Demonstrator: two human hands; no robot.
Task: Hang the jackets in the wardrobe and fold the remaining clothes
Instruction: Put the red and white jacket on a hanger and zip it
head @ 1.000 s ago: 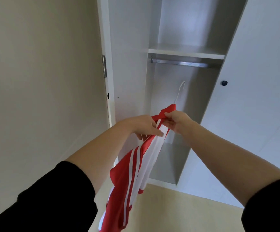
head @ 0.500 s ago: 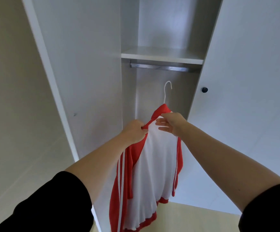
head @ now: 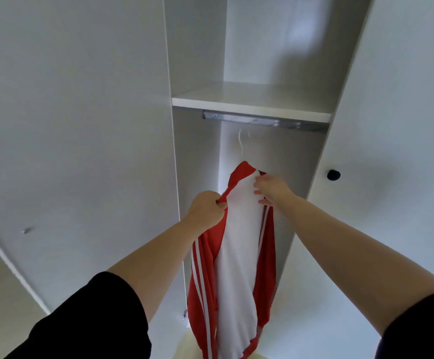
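The wardrobe (head: pixel 122 125) stands open in front of the person, and its middle compartment has a shelf (head: pixel 252 104) across the upper part with a metal rail (head: pixel 259 122) fixed just under the front edge of that shelf. Inside this compartment, below the rail, hangs the red and white jacket (head: pixel 236 255), already on a hanger, and it is carried by both hands and not by the rail. The left hand (head: pixel 206 209) is closed on the red shoulder of the jacket, with the fingers curled round the cloth. The right hand (head: pixel 271 189) pinches the white cloth near the collar, with some fingers spread against it. The thin white hook (head: pixel 241 143) of the hanger rises above the collar, and its top is near the rail but, as far as I can see, not yet over it; this part is a little blurred. So the step in hand is the hanging of a jacket. I judge that the next move calls for lifting the jacket a little higher and passing the hook over the rail, then lowering it and letting go only when the rail carries the weight.
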